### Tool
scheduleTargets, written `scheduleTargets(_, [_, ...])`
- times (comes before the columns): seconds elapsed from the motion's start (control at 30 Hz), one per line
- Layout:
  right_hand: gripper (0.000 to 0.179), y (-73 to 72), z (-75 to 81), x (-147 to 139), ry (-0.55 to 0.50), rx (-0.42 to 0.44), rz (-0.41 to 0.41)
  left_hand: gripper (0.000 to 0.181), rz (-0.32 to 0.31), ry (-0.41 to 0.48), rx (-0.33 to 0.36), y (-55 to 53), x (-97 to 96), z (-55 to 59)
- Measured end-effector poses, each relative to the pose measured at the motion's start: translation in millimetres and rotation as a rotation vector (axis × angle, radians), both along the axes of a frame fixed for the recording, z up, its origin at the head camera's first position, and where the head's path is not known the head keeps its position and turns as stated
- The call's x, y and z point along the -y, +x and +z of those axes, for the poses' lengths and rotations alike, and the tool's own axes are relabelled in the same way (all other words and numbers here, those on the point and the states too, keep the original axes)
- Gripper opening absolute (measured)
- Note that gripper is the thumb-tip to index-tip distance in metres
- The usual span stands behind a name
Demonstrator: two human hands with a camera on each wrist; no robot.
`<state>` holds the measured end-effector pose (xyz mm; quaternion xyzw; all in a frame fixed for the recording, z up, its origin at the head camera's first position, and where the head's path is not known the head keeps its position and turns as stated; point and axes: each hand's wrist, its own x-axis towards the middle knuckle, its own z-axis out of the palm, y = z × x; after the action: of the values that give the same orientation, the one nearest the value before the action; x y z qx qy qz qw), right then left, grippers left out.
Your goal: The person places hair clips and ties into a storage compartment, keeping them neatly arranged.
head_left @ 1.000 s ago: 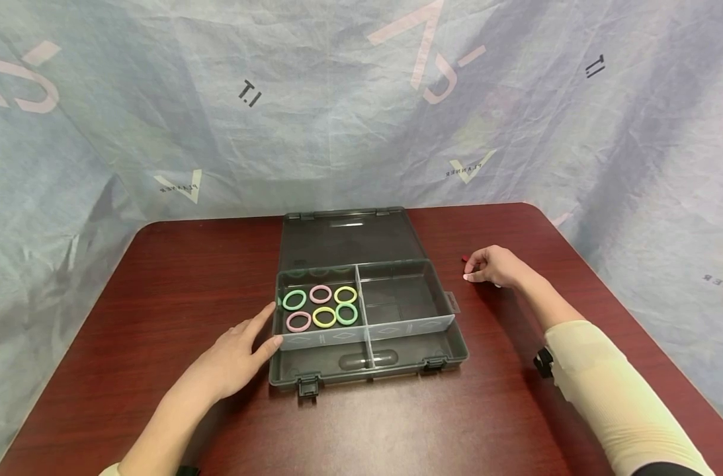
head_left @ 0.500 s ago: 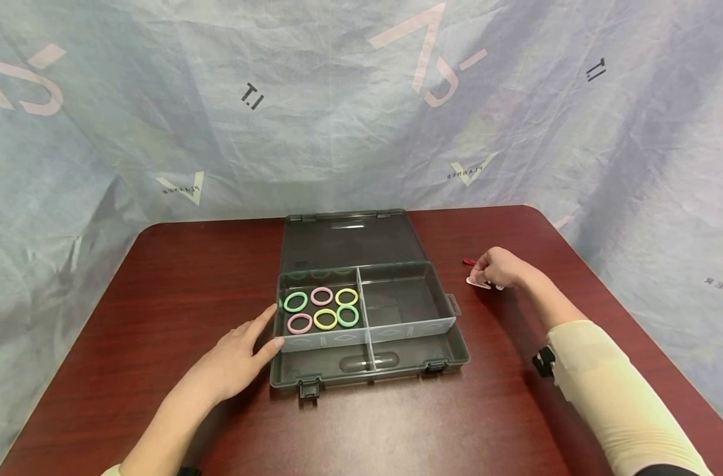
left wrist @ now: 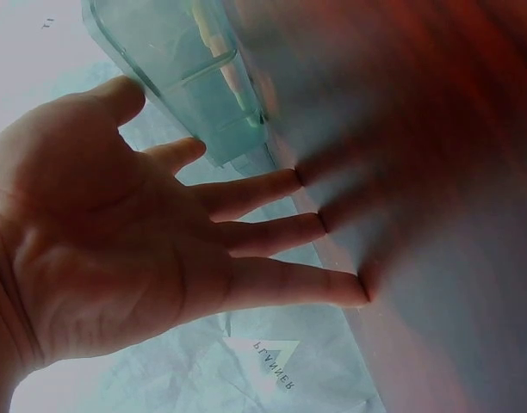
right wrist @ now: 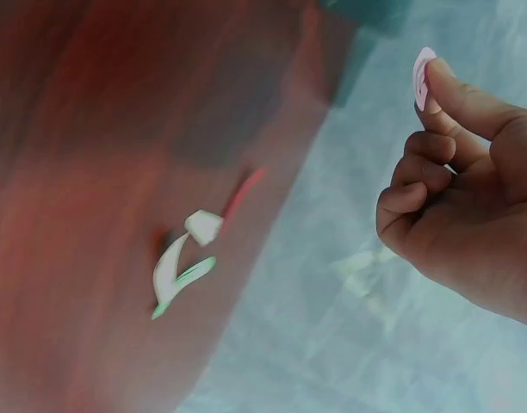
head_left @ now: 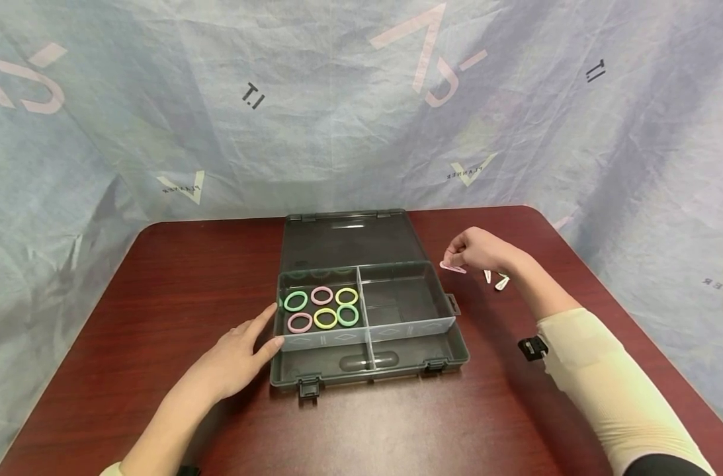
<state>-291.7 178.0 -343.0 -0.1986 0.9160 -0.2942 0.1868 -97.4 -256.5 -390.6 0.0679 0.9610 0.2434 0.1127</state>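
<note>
A dark translucent plastic box (head_left: 344, 379) lies with its lid (head_left: 352, 238) folded back. Several pastel hair ties, among them a green hair tie (head_left: 348, 326) and a pink hair tie (head_left: 299, 331), lie in its left compartment; the right compartment (head_left: 399, 297) is bare. My left hand (head_left: 225, 367) rests against the box's left side. In the left wrist view its fingers are straight and spread, some tips on the table. Right of the box, my right hand (head_left: 486, 252) pinches a pink snap hair clip (right wrist: 421, 79) between thumb and index finger, held above the table.
More hair clips lie on the table right of the box: a white clip (head_left: 502, 283) in the head view, a green-edged clip (right wrist: 193, 273) and a red clip (right wrist: 244, 194) in the right wrist view. A printed cloth (head_left: 337, 132) hangs behind the table.
The right hand has lifted the pink hair clip from the clips on the table and moved left, toward the box. The left hand has stayed at the box's left side.
</note>
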Motion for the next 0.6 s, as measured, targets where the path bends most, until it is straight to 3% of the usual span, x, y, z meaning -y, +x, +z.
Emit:
scheduleTargets(0.23, [0.018,5.2,10.8,39.0,0.01,-0.03,0.081,0.074,-0.002,0.006,-0.005,-0.1,-0.4,1.2])
scheduleTargets(0.6, [0.02,14.6,-2.6,89.3,0.054,-0.058,0.185,0.073,0.004,0.006,0.001,1.4,-1.4,1.3])
